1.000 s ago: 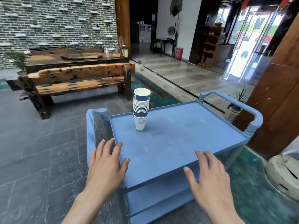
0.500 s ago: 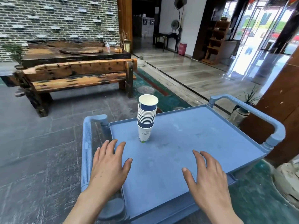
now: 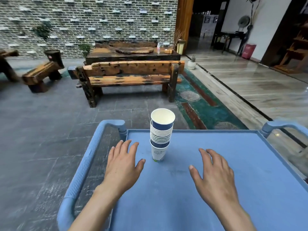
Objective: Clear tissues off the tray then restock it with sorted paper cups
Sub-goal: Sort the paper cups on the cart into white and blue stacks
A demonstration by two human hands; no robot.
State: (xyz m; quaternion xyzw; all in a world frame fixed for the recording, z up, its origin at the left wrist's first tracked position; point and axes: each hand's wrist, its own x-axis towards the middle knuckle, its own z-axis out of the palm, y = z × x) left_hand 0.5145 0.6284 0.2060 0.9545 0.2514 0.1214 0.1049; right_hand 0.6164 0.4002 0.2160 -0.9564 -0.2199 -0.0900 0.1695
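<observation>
A tall stack of paper cups (image 3: 160, 135) stands upright on the blue cart tray (image 3: 216, 147), near its far left part; blue cups sit nested in a white cup at the bottom. My left hand (image 3: 124, 162) hovers palm down just left of the stack, fingers spread, holding nothing. Right of the stack my right hand (image 3: 214, 174) is spread over the tray, also empty. No tissues show on the tray.
The cart has blue handles at the left (image 3: 86, 164) and the right (image 3: 283, 126). A wooden bench (image 3: 131, 75) stands ahead on the grey tile floor, with a dark wooden table (image 3: 133, 53) and a brick wall behind it. A green floor strip (image 3: 200, 104) runs right of the bench.
The view has swung left and come closer, so the cart now faces me squarely. Both hands have moved forward over the tray, nearer the cup stack. The stack stays in place.
</observation>
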